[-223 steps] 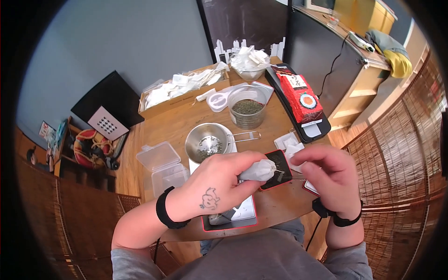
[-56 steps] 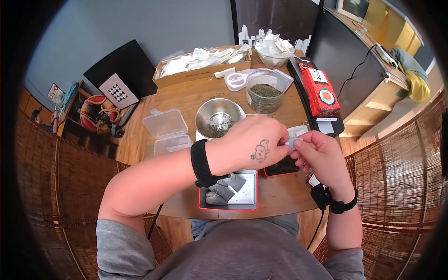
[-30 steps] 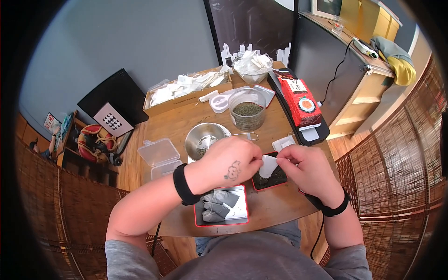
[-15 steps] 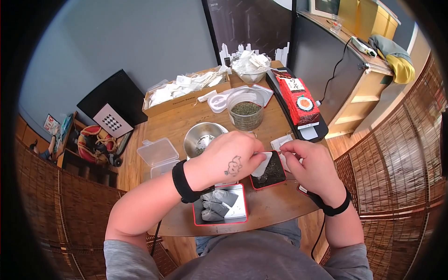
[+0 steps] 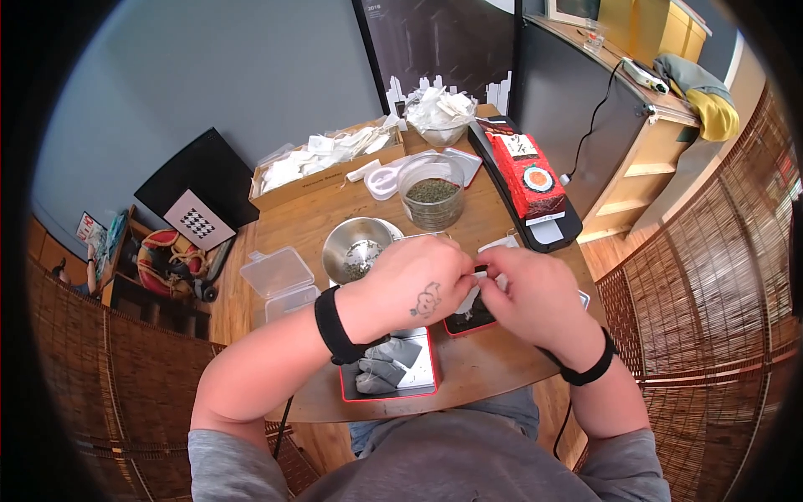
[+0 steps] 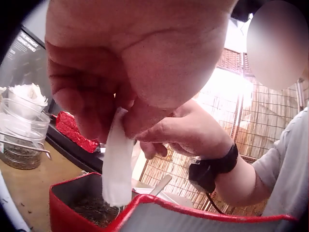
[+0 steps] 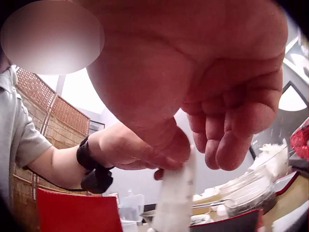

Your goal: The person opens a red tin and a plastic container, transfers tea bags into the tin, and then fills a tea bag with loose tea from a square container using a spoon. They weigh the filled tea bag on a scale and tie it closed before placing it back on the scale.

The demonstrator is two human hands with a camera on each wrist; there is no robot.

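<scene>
Between my two hands, a white paper tea bag point(image 6: 117, 166) hangs over a red-rimmed black tin point(image 5: 456, 328) that holds dark loose tea point(image 6: 91, 209). My left hand point(image 5: 425, 280) pinches the bag's upper edge with thumb and fingers. At the same edge, my right hand point(image 5: 537, 294) pinches with thumb and forefinger; in the right wrist view its other fingers point(image 7: 234, 150) are bent apart from the bag point(image 7: 175, 200). Thin string shows below the bag in the left wrist view. Close to my body, a second red-rimmed tin point(image 5: 431, 386) holds several filled grey bags point(image 5: 381, 368).
A steel pan point(image 5: 335, 249) with some tea stands left of a clear tub point(image 5: 428, 213) of loose tea. Behind are a carton point(image 5: 322, 186) and a glass bowl point(image 5: 441, 135) of white bags. A red packet point(image 5: 527, 180) lies right; an open plastic box point(image 5: 278, 272) lies left.
Half a second ago my right hand was apart from the bag; now its fingertips are back at the bag's edge. My left hand has kept its pinch over the tin.
</scene>
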